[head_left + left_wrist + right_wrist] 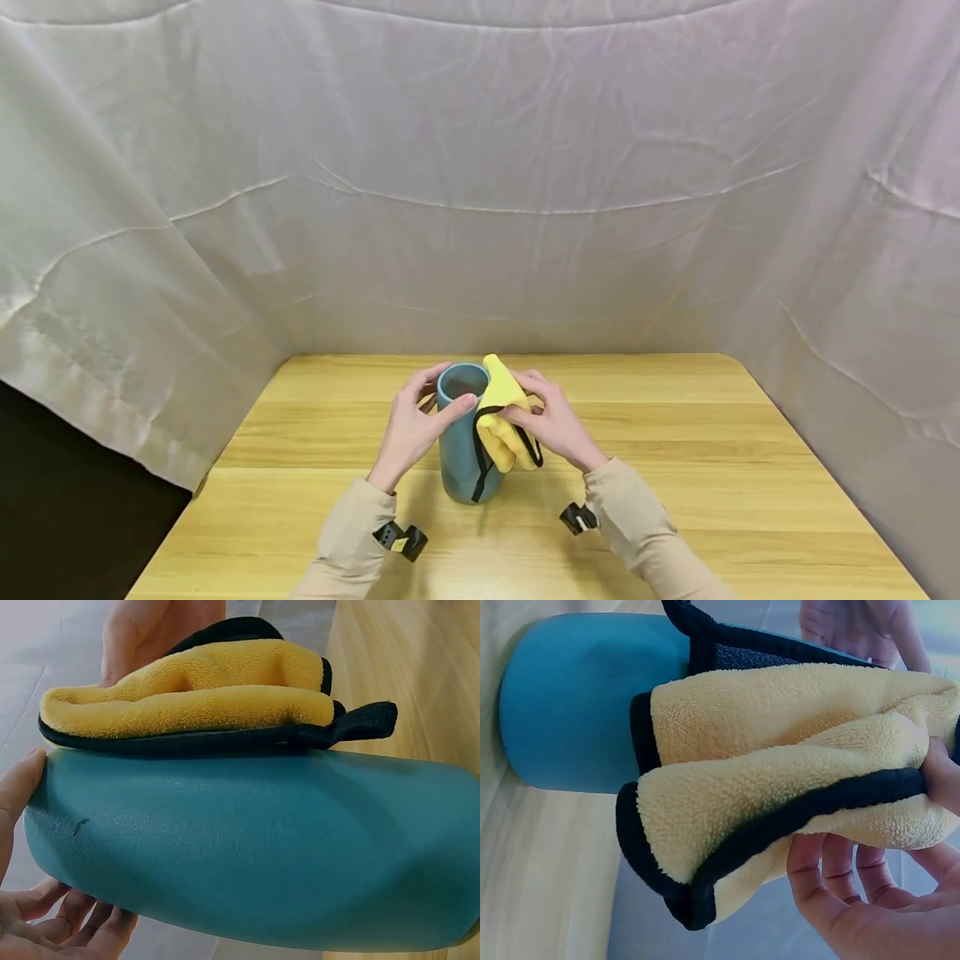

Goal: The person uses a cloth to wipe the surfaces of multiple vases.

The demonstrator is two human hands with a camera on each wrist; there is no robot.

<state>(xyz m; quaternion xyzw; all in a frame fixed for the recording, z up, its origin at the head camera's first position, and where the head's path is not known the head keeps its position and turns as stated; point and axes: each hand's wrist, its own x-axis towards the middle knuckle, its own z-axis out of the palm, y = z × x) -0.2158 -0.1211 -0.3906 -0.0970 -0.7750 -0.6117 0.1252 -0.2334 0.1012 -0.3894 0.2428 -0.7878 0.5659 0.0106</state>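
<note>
A tall teal vase [459,458] with a wide round mouth stands upright on the wooden table. My left hand [412,421] grips it near the rim, thumb on the near side and fingers round the far left. In my right hand [553,421] is a folded yellow cloth [780,727] with black edging and a small black loop, pinched between thumb and fingers. The cloth lies against the vase's right side, its top corner at rim height. The left wrist view shows a small dark mark on the teal surface [187,825], near the left thumb.
The pale wooden table [675,433] spreads to both sides of the vase. Light grey fabric [510,183] hangs behind it and along the sides. A black area [67,500] lies past the table's left edge. Each wrist wears a small black camera [401,540].
</note>
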